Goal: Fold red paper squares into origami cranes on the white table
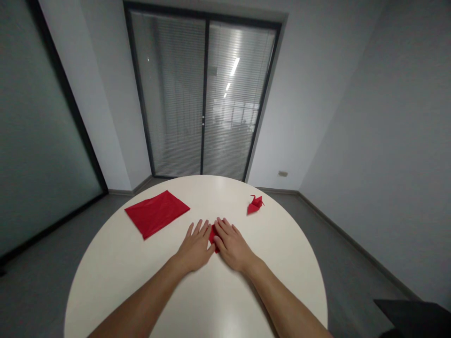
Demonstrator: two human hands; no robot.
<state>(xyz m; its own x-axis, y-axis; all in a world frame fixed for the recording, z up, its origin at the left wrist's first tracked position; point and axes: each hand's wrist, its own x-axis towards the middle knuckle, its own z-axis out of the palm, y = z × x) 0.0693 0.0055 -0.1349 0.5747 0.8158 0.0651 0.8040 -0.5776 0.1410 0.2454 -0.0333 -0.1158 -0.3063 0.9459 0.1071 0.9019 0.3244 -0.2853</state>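
Observation:
A small piece of red paper [213,233] lies on the white round table [225,291], mostly covered by my hands. My left hand [196,246] rests at its left edge, palm down, with the fingers stretched forward and apart. From the right, my right hand [230,241] lies over the paper with its fingers extended, pressing it flat. How the paper is folded under the hands is hidden. Beyond my right hand stands a red origami crane [255,204], touched by neither hand.
To the left on the table lies a larger red rectangular sheet or packet [157,213]. A dark object [416,317] pokes in at the lower right. Behind the table are a glazed door with blinds [204,94] and a wall with a socket [283,173].

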